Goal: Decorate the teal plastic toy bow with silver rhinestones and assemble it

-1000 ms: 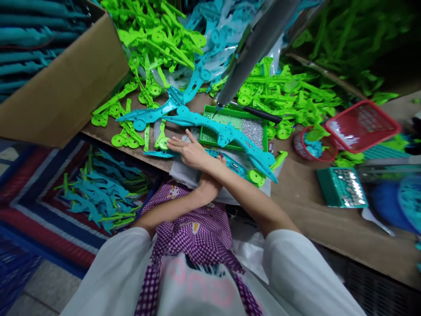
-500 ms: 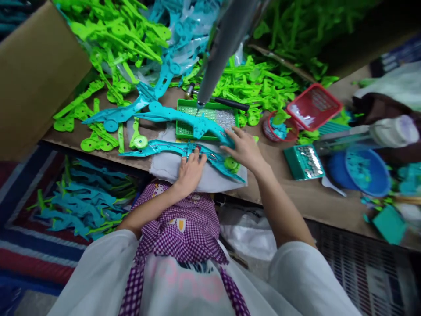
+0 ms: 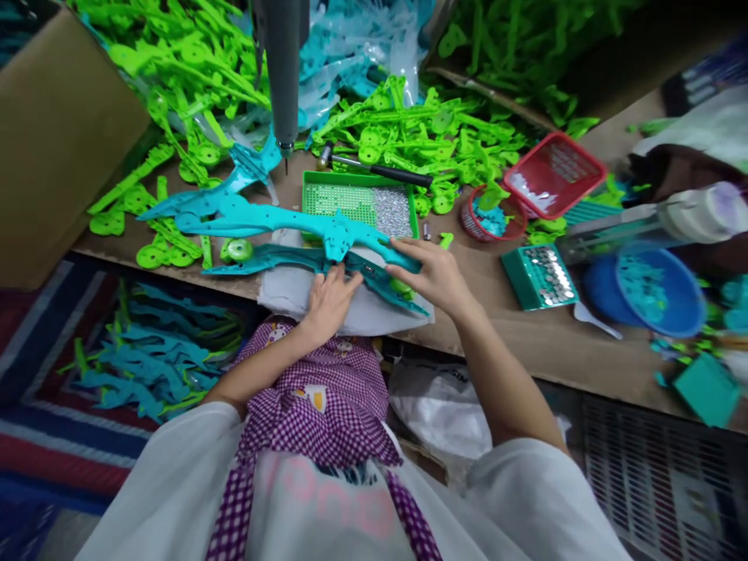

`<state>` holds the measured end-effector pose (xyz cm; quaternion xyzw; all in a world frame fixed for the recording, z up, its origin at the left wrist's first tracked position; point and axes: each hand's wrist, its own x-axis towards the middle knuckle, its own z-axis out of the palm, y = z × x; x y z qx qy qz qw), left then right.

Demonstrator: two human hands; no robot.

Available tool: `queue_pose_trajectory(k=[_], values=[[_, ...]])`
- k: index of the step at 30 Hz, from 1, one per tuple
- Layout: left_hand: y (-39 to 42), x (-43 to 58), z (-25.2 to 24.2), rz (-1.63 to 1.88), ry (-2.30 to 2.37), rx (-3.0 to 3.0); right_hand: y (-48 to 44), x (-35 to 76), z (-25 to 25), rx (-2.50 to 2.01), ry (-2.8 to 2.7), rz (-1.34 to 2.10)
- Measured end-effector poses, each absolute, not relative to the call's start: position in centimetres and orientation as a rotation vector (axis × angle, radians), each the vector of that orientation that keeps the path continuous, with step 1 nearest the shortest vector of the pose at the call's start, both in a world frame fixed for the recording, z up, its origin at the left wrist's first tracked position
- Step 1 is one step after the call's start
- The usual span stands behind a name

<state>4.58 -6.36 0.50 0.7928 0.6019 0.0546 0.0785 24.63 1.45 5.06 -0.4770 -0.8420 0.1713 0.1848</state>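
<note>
Two long teal plastic toy parts lie across the workbench in front of me. My right hand (image 3: 435, 273) grips the right end of the upper teal part (image 3: 274, 222), fingers curled over it. My left hand (image 3: 330, 300) rests on the lower teal part (image 3: 274, 257), fingers pressed on its middle, above a white cloth pad (image 3: 374, 315). A green screw tray (image 3: 359, 202) sits just behind both parts. A grey hanging screwdriver (image 3: 284, 70) points down at the bench behind the tray.
Piles of lime-green parts (image 3: 421, 136) cover the back of the bench. A cardboard box (image 3: 52, 148) stands at the left, a red basket (image 3: 555, 175), a small green screw box (image 3: 541, 276) and a blue bowl (image 3: 646, 288) at the right. Teal parts (image 3: 152, 358) lie on the floor.
My arms uncrossed: the right hand swung from the left side to the right end of the upper teal part and took hold of it. The left hand settled on the lower part. The view shifted right.
</note>
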Motion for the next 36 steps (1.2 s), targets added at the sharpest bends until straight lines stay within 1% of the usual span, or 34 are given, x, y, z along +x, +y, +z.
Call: queue_pose_trajectory(k=[6, 11, 17, 23, 28, 31, 36], values=[[-7.0, 4.3, 0.2, 0.209, 1.815, 2.430, 1.8, 21.5, 5.6, -1.263, -2.502, 0.456], [-7.3, 4.6, 0.2, 0.237, 1.820, 2.469, 2.0, 21.3, 6.6, -1.258, -2.565, 0.382], [-5.9, 5.8, 2.3, -0.016, 1.828, 2.430, 1.5, 23.1, 7.5, -1.301, -2.556, 0.345], [-5.1, 7.1, 3.5, -0.054, 1.846, 2.277, 1.4, 23.5, 7.5, -1.295, -2.607, 0.273], [-5.8, 7.9, 3.3, -0.030, 1.878, 2.146, 1.2, 23.5, 7.3, -1.287, -2.603, 0.216], [-6.1, 8.2, 2.8, -0.051, 1.908, 2.100, 1.0, 23.3, 7.1, -1.266, -2.604, 0.245], [-6.4, 8.1, 2.2, 0.011, 1.943, 2.096, 1.0, 23.0, 6.8, -1.280, -2.599, 0.274]])
